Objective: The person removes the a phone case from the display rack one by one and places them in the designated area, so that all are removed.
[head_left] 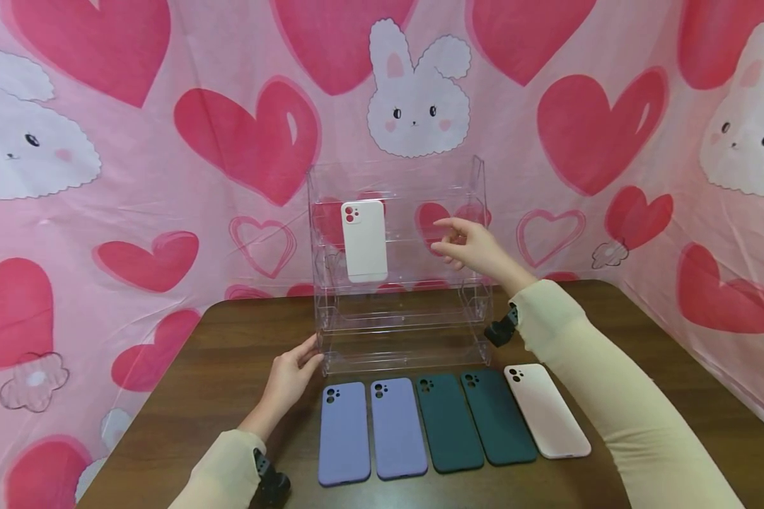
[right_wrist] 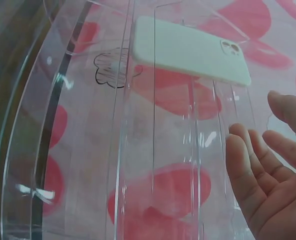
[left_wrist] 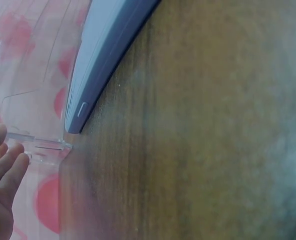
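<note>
A clear plastic tiered display rack (head_left: 401, 366) stands on the table, and a white phone case (head_left: 366, 244) leans upright in one of its upper tiers, left of the middle. My left hand (head_left: 288, 382) is at the rack's lower left corner; its thumb and fingers lie on either side of the clear edge (left_wrist: 20, 136), pinching it. In front of the rack's upper right part hovers my right hand (head_left: 470, 246), fingers loosely bent, holding nothing. The right wrist view has the same white case (right_wrist: 192, 52) beyond the fingertips of that hand (right_wrist: 267, 175).
In a row before the rack lie two lavender phone cases (head_left: 344, 435) (head_left: 399, 429), two dark green ones (head_left: 450, 424) (head_left: 499, 417) and a pale pink one (head_left: 547, 411). The brown wooden table (head_left: 184, 396) meets a pink cloth (head_left: 242, 233) with hearts and rabbits behind it.
</note>
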{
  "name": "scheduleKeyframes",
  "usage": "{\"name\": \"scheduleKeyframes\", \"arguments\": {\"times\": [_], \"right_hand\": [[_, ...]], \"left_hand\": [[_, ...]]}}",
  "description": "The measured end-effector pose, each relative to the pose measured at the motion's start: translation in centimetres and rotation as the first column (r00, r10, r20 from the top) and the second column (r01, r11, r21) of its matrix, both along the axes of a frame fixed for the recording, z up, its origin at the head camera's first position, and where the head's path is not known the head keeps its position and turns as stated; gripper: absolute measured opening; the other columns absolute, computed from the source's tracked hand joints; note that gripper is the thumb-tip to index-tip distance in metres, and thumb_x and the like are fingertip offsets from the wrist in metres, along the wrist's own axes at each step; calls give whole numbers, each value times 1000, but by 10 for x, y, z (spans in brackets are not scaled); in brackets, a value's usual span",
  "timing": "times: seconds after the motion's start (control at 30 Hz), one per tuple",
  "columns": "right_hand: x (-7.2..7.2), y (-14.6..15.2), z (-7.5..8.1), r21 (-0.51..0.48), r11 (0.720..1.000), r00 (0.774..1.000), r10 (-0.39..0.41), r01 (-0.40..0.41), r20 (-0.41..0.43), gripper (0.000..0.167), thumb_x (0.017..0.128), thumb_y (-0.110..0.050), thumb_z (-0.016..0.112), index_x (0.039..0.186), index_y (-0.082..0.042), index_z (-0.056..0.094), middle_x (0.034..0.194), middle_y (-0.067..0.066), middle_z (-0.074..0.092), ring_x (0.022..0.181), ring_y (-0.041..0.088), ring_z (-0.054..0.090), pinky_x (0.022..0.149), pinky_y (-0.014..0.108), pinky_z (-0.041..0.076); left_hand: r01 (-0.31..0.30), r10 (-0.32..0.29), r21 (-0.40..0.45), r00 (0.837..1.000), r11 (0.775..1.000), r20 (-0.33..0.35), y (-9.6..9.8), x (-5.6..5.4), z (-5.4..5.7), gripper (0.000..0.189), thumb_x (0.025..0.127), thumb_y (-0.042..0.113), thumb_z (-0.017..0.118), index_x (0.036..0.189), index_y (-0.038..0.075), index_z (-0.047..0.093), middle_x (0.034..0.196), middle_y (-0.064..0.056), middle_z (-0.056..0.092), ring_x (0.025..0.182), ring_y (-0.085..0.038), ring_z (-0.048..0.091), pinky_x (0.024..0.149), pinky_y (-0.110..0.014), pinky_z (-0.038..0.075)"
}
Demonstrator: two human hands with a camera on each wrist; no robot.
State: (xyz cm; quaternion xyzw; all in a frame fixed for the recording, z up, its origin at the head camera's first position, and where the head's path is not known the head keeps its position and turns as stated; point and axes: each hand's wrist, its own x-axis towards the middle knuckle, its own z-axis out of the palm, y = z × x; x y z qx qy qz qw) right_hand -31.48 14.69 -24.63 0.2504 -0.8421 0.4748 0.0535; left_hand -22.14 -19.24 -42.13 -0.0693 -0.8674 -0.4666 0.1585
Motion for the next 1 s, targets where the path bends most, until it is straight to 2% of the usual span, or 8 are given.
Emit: {"name": "scheduleKeyframes", "arguments": {"times": [0.27, 0.5, 0.73, 1.0], "right_hand": [[-11, -20, 6, -14, 1000, 1000, -10, 10, -8, 53, 87, -19, 65, 134, -7, 45, 93, 12, 56, 79, 30, 61, 61, 34, 55], [-21, -33, 9, -70, 998, 999, 2, 1, 42, 58, 87, -21, 66, 138, -13, 39, 105, 11, 54, 80, 29, 60, 61, 31, 55], [-29, -47, 10, -114, 993, 998, 22, -16, 55, 65, 86, -17, 66, 142, -14, 34, 118, 17, 48, 87, 38, 59, 56, 30, 54], [-36, -62, 9, -103, 995, 999, 11, -6, 50, 68, 85, -16, 67, 143, -13, 31, 120, 19, 48, 82, 32, 61, 61, 36, 55]], "left_hand": [[14, -14, 7, 1000, 1000, -6, -1, 0, -1, 46, 85, 5, 65, 129, 2, 52, 123, -15, 55, 101, -25, 60, 82, -36, 49], [17, -17, 6, 1000, 1000, 9, -2, 0, 0, 46, 85, 6, 65, 129, 1, 52, 124, -15, 55, 102, -25, 60, 83, -36, 48], [19, -19, 21, 1000, 1000, 19, -2, 1, 0, 47, 85, 5, 65, 129, 2, 52, 124, -15, 55, 103, -26, 59, 84, -37, 48], [12, -12, 8, 1000, 1000, 16, -1, 1, 0, 46, 86, 6, 65, 130, 2, 52, 123, -14, 55, 102, -25, 60, 83, -36, 48]]}}
